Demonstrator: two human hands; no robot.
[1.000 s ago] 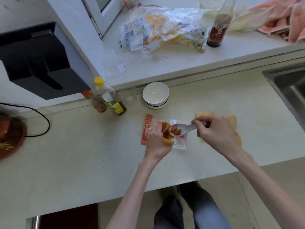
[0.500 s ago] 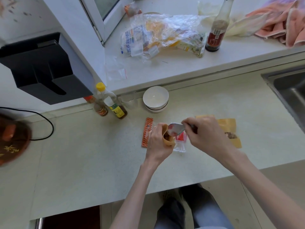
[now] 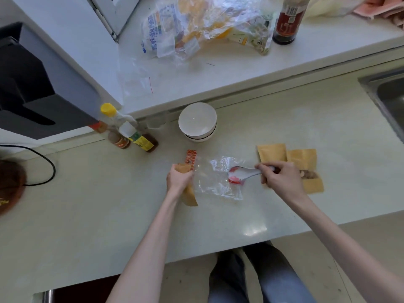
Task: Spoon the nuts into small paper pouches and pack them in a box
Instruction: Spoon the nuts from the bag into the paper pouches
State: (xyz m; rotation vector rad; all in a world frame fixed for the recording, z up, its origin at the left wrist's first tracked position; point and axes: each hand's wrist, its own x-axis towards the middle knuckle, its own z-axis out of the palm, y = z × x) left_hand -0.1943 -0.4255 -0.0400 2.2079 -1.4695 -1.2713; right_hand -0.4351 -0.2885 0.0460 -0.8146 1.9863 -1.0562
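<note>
My left hand (image 3: 179, 179) grips a small brown paper pouch (image 3: 189, 196) upright on the counter, its mouth at the top. My right hand (image 3: 278, 179) holds a pale spoon (image 3: 243, 173) by its handle, with the bowl lying over a clear plastic bag (image 3: 218, 179) that has a red patch, between my two hands. Flat brown pouches (image 3: 272, 152) lie behind my right hand. One of these pouches (image 3: 310, 179) to its right shows nuts at its opening. A narrow orange patterned box (image 3: 191, 159) lies just behind my left hand.
A stack of white bowls (image 3: 197, 121) stands behind the work spot, sauce bottles (image 3: 131, 132) to its left. Crumpled plastic bags (image 3: 203, 25) and a dark bottle (image 3: 287, 20) sit on the raised ledge. A sink (image 3: 391, 101) is at the far right, a black cable (image 3: 39, 162) at left.
The spoon has left the pouch mouth and moved right, down onto the clear bag. My left hand with the pouch has shifted left, away from the bag.
</note>
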